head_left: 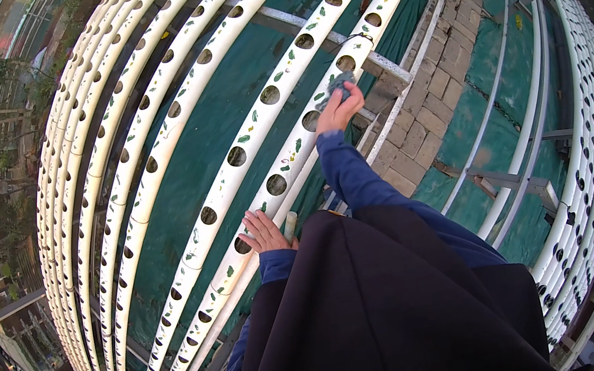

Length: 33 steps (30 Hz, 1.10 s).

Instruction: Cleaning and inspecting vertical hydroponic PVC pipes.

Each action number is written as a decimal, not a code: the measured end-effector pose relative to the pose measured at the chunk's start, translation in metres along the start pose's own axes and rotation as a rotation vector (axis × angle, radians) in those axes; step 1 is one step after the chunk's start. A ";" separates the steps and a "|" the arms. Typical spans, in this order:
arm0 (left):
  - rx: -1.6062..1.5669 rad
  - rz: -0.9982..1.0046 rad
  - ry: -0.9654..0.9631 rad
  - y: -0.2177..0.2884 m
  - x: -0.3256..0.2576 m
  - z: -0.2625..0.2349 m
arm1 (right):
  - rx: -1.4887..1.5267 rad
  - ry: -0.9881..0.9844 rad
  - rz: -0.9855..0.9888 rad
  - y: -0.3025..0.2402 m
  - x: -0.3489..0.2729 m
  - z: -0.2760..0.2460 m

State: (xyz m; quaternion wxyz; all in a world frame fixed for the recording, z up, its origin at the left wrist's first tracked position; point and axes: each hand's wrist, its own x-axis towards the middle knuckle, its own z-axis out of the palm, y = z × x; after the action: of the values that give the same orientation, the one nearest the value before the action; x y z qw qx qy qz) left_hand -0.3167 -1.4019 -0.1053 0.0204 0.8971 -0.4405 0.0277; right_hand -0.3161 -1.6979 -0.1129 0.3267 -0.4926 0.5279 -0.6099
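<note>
Nearest me runs a white pipe (288,158) with round holes along its top and small green leaf bits scattered on it. My right hand (338,110) is closed around a crumpled grey-blue cloth (338,86), pressed to this pipe between two holes. Further down the same pipe, my left hand (265,231) lies flat with its fingers spread, close to a hole (242,245). It holds nothing. Part of the cloth is hidden under my right fingers.
More white holed pipes (178,109) run parallel on the left, over green sheeting (182,170). A metal frame bar (390,68) crosses beneath the near pipe. To the right lie a brick path (427,119) and another rack of pipes (575,186).
</note>
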 end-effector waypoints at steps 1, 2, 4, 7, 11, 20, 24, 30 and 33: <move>0.004 0.001 0.000 0.000 0.000 0.005 | 0.086 0.139 0.173 0.007 0.024 0.011; 0.031 0.007 0.045 0.001 0.001 0.008 | 0.138 0.203 0.395 0.027 0.049 0.018; 0.044 -0.007 0.088 0.000 0.000 0.012 | 0.451 0.173 0.874 0.055 0.087 0.021; 0.083 0.006 0.133 -0.002 0.000 0.017 | 0.865 -0.108 1.136 0.100 0.118 0.025; 0.167 0.042 0.110 -0.006 -0.001 0.012 | 1.061 -0.176 1.122 0.098 0.123 0.030; 0.066 -0.010 0.028 0.005 0.003 0.001 | -0.371 0.182 -0.283 0.028 0.079 0.010; 0.006 -0.049 -0.082 0.008 0.003 -0.013 | -0.327 -0.328 -0.601 0.004 0.112 0.023; -0.138 -0.085 -0.250 0.020 0.015 -0.046 | -0.470 -0.856 -0.716 0.020 0.202 0.117; -0.135 -0.101 -0.270 0.016 0.012 -0.044 | -0.805 -1.524 -0.514 0.004 0.167 0.160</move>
State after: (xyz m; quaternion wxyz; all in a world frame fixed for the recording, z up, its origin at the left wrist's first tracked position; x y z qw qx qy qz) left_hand -0.3231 -1.4184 -0.0606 0.0225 0.9102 -0.3945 -0.1239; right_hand -0.2154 -1.9038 -0.0806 0.2441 -0.9437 0.2152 0.0593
